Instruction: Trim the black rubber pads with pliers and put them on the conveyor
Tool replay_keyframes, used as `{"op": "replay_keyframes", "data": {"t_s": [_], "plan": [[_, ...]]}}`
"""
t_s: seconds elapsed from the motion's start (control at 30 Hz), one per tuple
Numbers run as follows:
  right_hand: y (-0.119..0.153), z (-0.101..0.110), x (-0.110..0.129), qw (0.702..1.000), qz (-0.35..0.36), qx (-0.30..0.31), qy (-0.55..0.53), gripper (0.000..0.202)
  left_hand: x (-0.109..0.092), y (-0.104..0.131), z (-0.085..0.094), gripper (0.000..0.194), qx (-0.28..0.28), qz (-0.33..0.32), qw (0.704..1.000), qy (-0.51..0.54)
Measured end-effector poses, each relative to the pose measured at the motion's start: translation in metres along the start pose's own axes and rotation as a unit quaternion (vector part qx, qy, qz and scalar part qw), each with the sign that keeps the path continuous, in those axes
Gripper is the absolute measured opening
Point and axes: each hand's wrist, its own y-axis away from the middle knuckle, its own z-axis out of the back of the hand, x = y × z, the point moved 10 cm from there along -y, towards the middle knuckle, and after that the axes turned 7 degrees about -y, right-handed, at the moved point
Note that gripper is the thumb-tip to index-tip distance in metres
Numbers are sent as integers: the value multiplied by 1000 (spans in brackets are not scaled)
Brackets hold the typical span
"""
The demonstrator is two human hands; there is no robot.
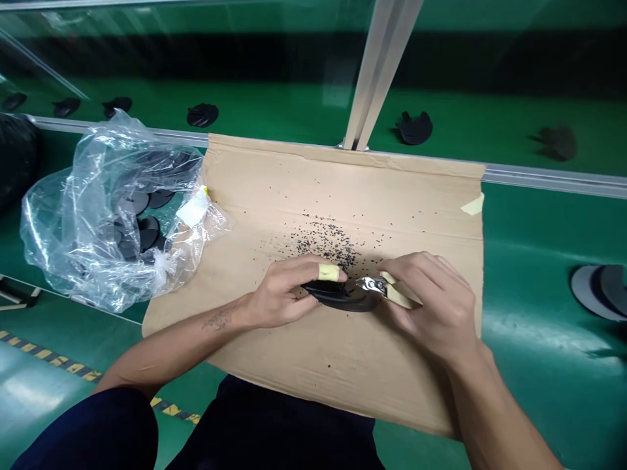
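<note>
My left hand (289, 292) is closed around the left end of a black curved plastic part (345, 300), thumb below and fingers above. Yellow tape wraps its index finger. In my right hand (434, 303) is a pair of small nippers (375, 284) with pale handles, its metal jaws pointing left at the part's right side. Whether the jaws touch the part I cannot tell. Just behind the part, many tiny black plastic trimmings (326, 241) lie scattered over a cardboard sheet (274, 365).
A clear plastic bag (98, 215) with several black round parts lies on the left. Similar dark parts (600, 290) rest on the green surface at right. Behind the cardboard run a metal rail (553, 181) and an upright post (379, 72). More black parts (415, 127) show beyond.
</note>
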Motion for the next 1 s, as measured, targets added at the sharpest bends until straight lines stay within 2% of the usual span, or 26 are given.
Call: {"op": "replay_keyframes", "data": {"t_s": [0.27, 0.57, 1.0], "plan": [[0, -7, 10, 999, 41, 23, 21, 7, -2, 2, -2, 29, 17, -6, 1000, 7], [2, -7, 11, 998, 31, 22, 49, 12, -3, 1, 0, 35, 10, -4, 1000, 11], [4, -1, 21, 989, 54, -35, 135, 8, -3, 1, 0, 38, 4, -12, 1000, 26]]}}
